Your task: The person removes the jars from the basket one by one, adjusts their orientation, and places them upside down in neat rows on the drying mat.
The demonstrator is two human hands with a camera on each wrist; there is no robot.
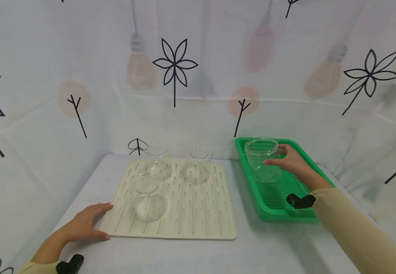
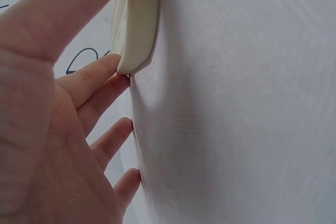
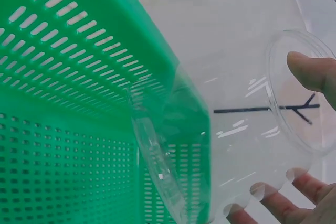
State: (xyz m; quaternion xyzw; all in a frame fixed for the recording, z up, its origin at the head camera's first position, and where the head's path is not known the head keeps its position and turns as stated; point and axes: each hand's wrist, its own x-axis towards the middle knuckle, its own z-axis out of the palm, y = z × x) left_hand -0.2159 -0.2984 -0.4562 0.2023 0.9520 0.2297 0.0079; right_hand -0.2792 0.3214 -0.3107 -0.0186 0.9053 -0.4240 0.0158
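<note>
My right hand [image 1: 295, 163] grips a clear round cup [image 1: 257, 161] near its rim, over the back left of the green basket [image 1: 264, 211]. In the right wrist view, the thumb is on one side of the cup [image 3: 236, 140] and the fingertips press the other. My left hand [image 1: 81, 224] rests at the left edge of the cream ribbed mat [image 1: 181, 222], thumb and fingers spread and touching its border. Three similar clear cups stand on the mat: one front left [image 1: 150, 207], one back left [image 1: 158, 169], one back right [image 1: 197, 173].
A white cloth [image 1: 198, 257] covers the table. Behind and at both sides hangs a pale curtain [image 1: 198, 121] printed with bulbs and line-drawn flowers. The basket's raised slotted wall [image 3: 79, 30] stands to the right of the mat, with a strip of cloth between.
</note>
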